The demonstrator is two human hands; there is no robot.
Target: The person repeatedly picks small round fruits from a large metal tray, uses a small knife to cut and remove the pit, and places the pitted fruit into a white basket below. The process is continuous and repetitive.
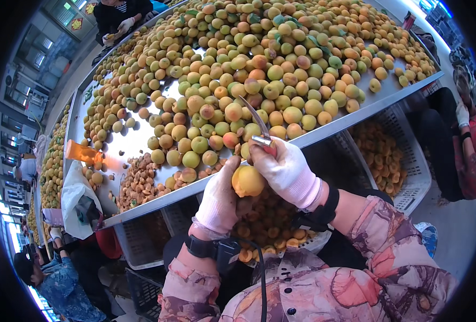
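Observation:
My left hand (218, 197), in a pale glove with bare, stained-looking fingertips, holds a yellow apricot (247, 182) just outside the table's front edge. In my gloved right hand (292, 175) is a curved-blade knife (258, 118) with a red handle, its tip pointing up and away over the fruit. The right hand's lower fingers rest close against the same apricot; whether they touch it is unclear. A small brown piece, like a pit (238, 149), shows by my left thumb tip. Beneath both hands, a basket of halved apricots (268, 225) sits between my knees.
A rimmed metal table (342, 122) bears heaped whole apricots (221, 80) and a pile of pits (137, 181). An orange cup (84, 153) lies at the left beside a white bag (78, 201). Another white basket (413, 177) holds halves at the right. Other people sit around.

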